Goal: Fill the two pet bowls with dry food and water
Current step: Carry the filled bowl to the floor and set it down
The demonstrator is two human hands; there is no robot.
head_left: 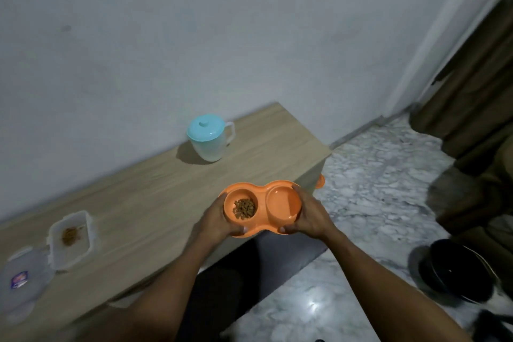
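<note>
Single head-worn wide view, angled forward and down, close above wooden bench point(155, 203), wall point(194, 36) behind

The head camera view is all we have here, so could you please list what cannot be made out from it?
- Water in the right well of the orange plastic double pet bowl: glossy surface, no clear waterline.
- Level in the translucent jug with the light blue lid: frosted wall hides it.
- Label on the clear round lid: blurred, too small.
- Orange object behind the wooden cabinet corner: mostly hidden.
- Dark round object on the floor: dim, unclear.
</note>
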